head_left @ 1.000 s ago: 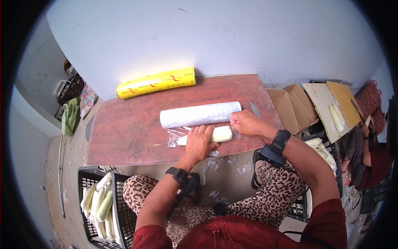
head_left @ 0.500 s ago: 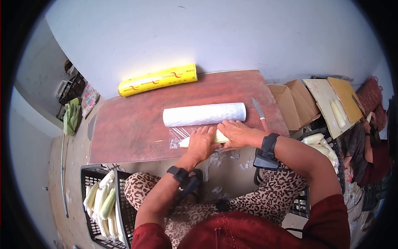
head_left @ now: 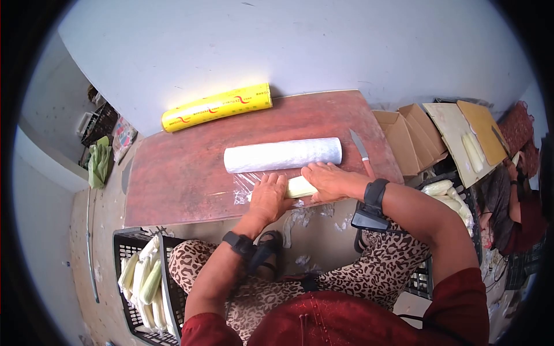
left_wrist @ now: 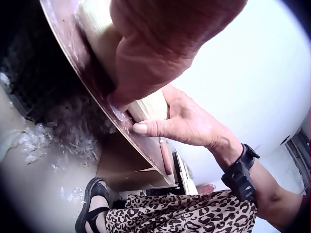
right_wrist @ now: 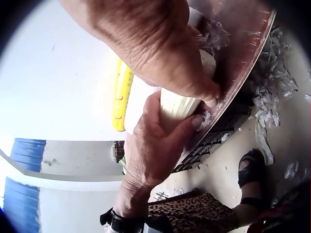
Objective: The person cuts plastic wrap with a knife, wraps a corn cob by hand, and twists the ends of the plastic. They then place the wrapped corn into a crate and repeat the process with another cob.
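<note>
A pale peeled corn cob (head_left: 301,186) lies on a sheet of cling film on the brown board (head_left: 184,184), just in front of the white film roll (head_left: 283,154). My left hand (head_left: 268,196) grips the cob's left part, its thumb curled under the cob (right_wrist: 180,104) in the right wrist view. My right hand (head_left: 326,180) covers the right end with fingers curved over it and the thumb along the board's edge (left_wrist: 92,82). Most of the cob is hidden under the two hands.
A yellow boxed roll (head_left: 216,106) lies at the board's far edge. A knife (head_left: 359,145) rests at the right end. A black crate (head_left: 124,245) of corn stands at the left. Cardboard boxes (head_left: 404,144), more corn and another person (head_left: 511,202) are at the right. Film scraps litter the floor.
My right hand left the film roll's right end and came down onto the cob beside my left hand, uncovering the knife. Both hands and the cob have shifted slightly toward the roll.
</note>
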